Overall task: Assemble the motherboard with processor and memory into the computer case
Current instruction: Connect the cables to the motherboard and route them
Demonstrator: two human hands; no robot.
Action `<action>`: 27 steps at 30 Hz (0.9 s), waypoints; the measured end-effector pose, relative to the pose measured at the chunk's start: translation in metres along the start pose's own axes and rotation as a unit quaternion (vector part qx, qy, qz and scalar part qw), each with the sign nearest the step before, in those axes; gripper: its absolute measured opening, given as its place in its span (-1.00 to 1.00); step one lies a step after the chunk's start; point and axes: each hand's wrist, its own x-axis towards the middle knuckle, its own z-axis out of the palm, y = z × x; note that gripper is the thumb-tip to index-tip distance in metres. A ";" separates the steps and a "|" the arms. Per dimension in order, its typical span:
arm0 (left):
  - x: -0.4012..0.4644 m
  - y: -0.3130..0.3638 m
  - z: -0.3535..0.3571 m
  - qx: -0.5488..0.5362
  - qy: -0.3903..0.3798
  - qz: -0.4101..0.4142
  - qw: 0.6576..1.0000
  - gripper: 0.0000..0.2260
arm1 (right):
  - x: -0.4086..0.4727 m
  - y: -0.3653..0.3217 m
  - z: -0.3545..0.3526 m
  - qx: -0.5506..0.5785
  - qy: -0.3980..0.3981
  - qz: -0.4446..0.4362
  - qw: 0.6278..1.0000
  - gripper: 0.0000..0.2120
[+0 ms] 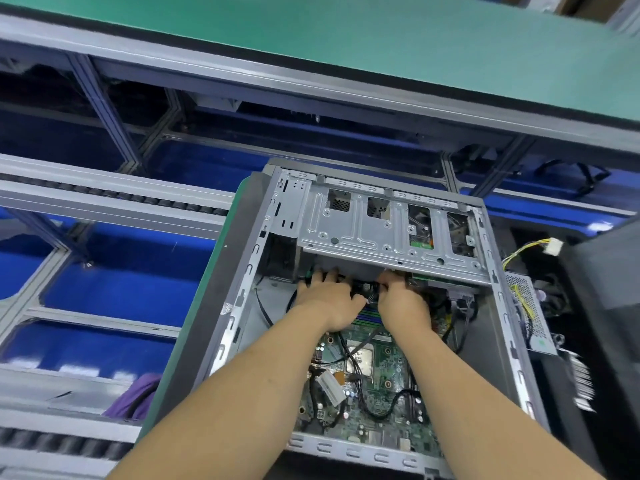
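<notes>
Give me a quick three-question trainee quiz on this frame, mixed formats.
1. True or false: the motherboard already lies inside the computer case.
2. Multiple choice: where are the fingers of the left hand and right hand?
A. On the green shelf above
B. At the far end of the board, under the edge of the metal drive bracket
C. On the purple cloth
3. Fill in: the bundle of yellow wires with a white connector lies to the ____ of the case.

Key: 1 true; 2 B; 3 right
</notes>
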 end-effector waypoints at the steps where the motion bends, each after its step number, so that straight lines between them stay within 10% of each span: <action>1: -0.001 0.000 0.000 0.001 -0.002 -0.001 1.000 -0.42 | -0.003 -0.002 -0.001 -0.022 -0.009 -0.007 1.000 -0.61; 8: -0.022 0.012 -0.021 0.089 0.019 0.046 0.995 -0.52 | -0.042 0.007 -0.025 -0.031 -0.100 -0.119 0.987 -0.36; 13: -0.060 0.032 -0.036 0.132 -0.015 0.071 0.989 -0.58 | -0.073 0.025 -0.039 0.061 -0.086 -0.142 0.984 -0.73; 27: -0.083 0.007 -0.005 0.013 -0.048 0.013 0.999 -0.90 | -0.098 0.044 -0.043 -0.036 -0.114 -0.163 0.979 -0.76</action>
